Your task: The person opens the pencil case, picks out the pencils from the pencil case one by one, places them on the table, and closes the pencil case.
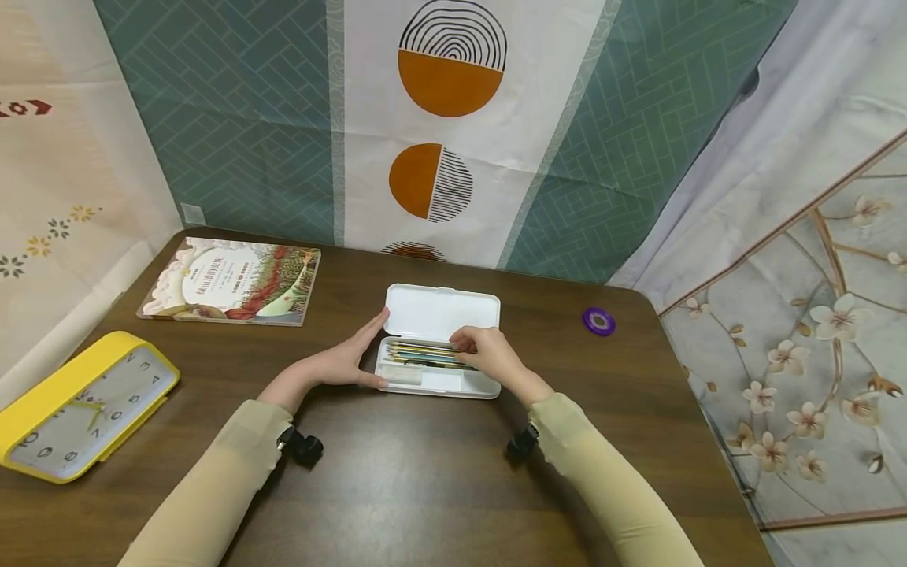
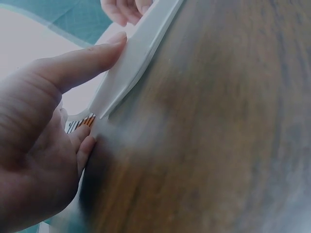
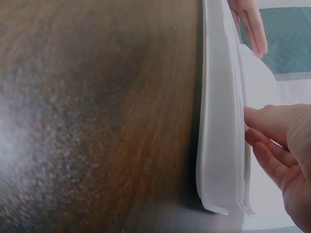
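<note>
A white pencil case [image 1: 441, 382] lies on the table with its lid [image 1: 442, 309] raised at the back. Several pencils [image 1: 418, 353] lie side by side in its rear part, and a whitish block [image 1: 401, 374] sits at the front left. My left hand [image 1: 343, 362] spans the case's left end, thumb at the front wall and straight fingers by the lid. My right hand [image 1: 492, 354] reaches into the right side, thumb and fingers pinching at the pencils' right ends. In the right wrist view, the case wall [image 3: 221, 111] partly hides those fingertips.
A picture book [image 1: 230, 283] lies at the back left of the table, behind a yellow clock [image 1: 92, 405]. On the right is a purple ring-shaped object [image 1: 598, 321]. Patterned cloths hang behind the table and on both sides.
</note>
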### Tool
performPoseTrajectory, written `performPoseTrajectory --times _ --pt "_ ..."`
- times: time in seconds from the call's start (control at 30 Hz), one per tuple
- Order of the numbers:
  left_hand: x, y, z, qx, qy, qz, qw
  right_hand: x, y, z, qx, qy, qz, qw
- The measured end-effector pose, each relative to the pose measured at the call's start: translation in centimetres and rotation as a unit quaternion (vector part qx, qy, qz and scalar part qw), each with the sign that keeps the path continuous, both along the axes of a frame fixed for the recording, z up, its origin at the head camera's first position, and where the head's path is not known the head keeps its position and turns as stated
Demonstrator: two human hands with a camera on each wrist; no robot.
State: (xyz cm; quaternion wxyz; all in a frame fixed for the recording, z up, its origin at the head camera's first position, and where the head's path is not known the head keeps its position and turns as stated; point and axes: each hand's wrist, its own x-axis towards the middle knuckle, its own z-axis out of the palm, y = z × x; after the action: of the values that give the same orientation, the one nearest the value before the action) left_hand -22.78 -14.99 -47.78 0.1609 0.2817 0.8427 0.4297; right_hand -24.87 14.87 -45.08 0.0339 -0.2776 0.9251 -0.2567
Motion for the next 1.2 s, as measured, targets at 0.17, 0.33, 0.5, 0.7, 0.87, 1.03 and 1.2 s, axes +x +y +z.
performPoseTrajectory --times 0.17,0.33,0.5,0.7,0.87,1.03,1.2 --pt "0.1 0.01 0.07 0.002 -0.006 0.0 1.0 0.05 -0.04 0.06 0.011 0.005 0.001 1.0" --pt "0.06 -0.04 0.0 0.002 -0.009 0.001 1.0 -0.06 -0.08 0.16 0.019 0.001 0.003 1.0" --pt "0.08 0.02 0.13 0.003 -0.008 0.001 1.0 -0.1 -0.16 0.28 0.022 -0.003 0.008 1.0" --pt "0.07 0.05 0.23 0.003 -0.007 0.002 1.0 -0.08 -0.23 0.34 0.019 -0.001 0.015 1.0" --pt "-0.01 0.04 0.15 0.002 -0.005 0.001 1.0 -0.08 -0.33 0.41 0.018 -0.003 0.017 1.0" --pt "-0.08 0.02 0.04 0.005 -0.005 -0.001 1.0 -0.18 -0.46 0.37 0.017 -0.008 0.014 1.0" --pt "-0.06 -0.04 -0.1 0.007 -0.007 -0.002 1.0 -0.17 -0.54 0.28 0.016 -0.013 0.017 1.0"
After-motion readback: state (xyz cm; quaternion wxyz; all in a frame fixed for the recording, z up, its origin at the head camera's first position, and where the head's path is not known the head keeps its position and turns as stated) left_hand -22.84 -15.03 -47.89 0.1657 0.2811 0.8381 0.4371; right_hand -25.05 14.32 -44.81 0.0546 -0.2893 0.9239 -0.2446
